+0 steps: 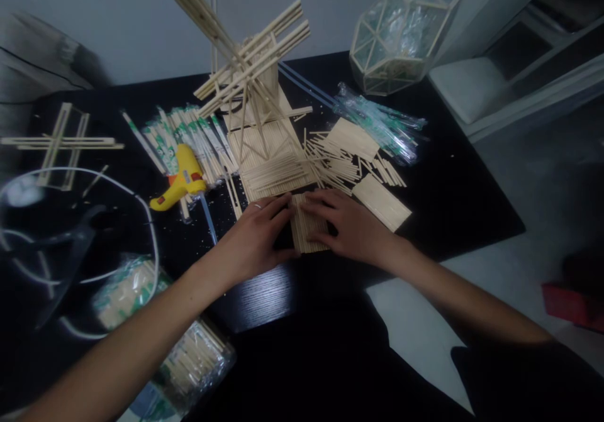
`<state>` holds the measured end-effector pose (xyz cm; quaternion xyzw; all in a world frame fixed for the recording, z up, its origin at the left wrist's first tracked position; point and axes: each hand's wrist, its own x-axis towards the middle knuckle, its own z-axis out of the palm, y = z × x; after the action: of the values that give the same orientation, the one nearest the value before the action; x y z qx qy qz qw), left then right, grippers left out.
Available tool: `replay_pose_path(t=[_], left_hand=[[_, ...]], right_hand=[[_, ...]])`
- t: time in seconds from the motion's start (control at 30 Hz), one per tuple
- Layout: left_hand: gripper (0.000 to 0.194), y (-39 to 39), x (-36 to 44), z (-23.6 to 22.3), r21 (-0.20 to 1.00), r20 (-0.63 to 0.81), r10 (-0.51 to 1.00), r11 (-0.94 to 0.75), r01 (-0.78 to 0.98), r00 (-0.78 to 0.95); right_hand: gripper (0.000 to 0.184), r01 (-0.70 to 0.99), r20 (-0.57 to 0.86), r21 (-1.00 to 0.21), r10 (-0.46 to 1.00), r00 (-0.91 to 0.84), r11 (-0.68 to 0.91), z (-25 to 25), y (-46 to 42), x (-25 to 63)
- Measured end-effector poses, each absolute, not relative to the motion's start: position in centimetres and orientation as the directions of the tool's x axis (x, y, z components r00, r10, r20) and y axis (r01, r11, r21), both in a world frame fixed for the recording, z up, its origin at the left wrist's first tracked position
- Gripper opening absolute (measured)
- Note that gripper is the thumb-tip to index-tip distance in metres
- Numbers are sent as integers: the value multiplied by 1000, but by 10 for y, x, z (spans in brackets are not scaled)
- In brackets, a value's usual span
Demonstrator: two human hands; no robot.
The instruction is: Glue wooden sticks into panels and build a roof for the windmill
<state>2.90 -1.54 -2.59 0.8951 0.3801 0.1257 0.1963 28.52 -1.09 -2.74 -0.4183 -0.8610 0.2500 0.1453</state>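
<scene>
Reaching forward, both hands (257, 233) (352, 227) touch the small stick panel (306, 241), backs up, fingers loosely spread.

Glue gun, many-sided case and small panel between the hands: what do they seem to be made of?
The glue gun looks like smooth yellow plastic, evenly coloured. The case has pale, wood-like strips at its edges; its clear faces shine, but plastic or glass, I cannot tell. The panel seems unpainted wood or bamboo: fine parallel lines suggest sticks side by side.
</scene>
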Motion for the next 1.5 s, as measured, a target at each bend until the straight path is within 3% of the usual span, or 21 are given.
replay_pose_path(t=[0.5,1.27,1.5], left_hand=[[69,-21,33,-27,522,89,743,-602,605,663],[68,-20,34,-27,498,101,749,-608,618,655],[73,-17,34,-24,535,69,765,-570,624,640]], right_hand=[[54,621,27,-605,793,-609,498,-26,2,286],[56,682,-65,-602,826,-560,415,-23,-1,283],[80,644,-51,-679,852,-522,354,-27,4,283]])
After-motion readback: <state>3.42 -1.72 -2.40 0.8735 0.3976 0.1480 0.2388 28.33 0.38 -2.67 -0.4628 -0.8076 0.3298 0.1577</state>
